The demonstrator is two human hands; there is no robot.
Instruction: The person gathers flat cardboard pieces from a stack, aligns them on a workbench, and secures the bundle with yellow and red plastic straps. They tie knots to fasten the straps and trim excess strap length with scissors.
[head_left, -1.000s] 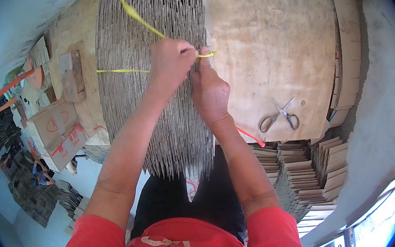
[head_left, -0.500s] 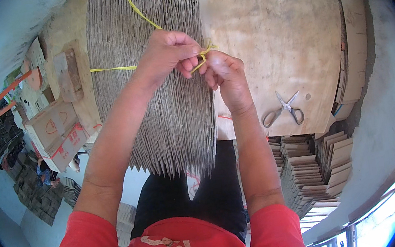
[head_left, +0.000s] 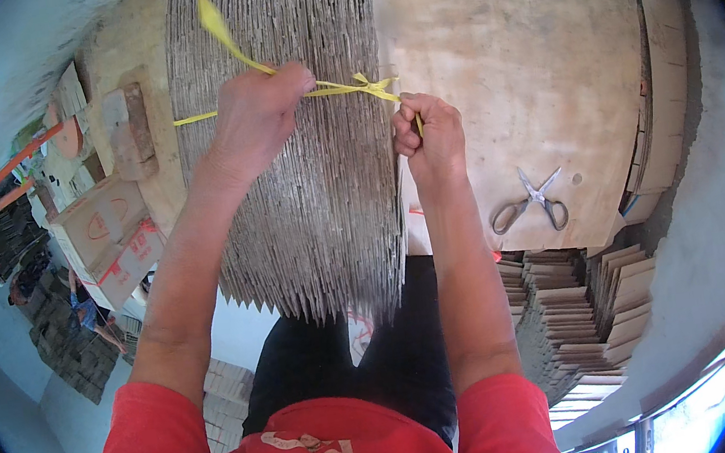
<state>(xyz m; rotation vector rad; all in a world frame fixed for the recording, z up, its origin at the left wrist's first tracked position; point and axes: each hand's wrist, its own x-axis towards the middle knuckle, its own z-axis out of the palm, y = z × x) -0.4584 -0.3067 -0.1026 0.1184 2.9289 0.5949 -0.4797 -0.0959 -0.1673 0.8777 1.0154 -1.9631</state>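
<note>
A long bundle of cardboard sheets lies edge-up before me, its near end jagged. Yellow strapping twine crosses over it, with a knot and small loop near the bundle's right edge. My left hand is closed round one length of the twine above the bundle; that strand runs on up toward the far left. My right hand pinches the short end just right of the knot, beside the bundle. Between the two hands the twine is stretched. Open-bladed scissors rest on the wooden table, right of my right hand.
The plywood table extends to the right, with flat cardboard along its far right side. A brick-like block and a carton are at left. Stacked cardboard pieces stand below the table's near edge. Another person is at far left.
My hands have moved apart, the left one going left and the right one slightly right. The twine between them has gone from a loose loop to a drawn knot.
</note>
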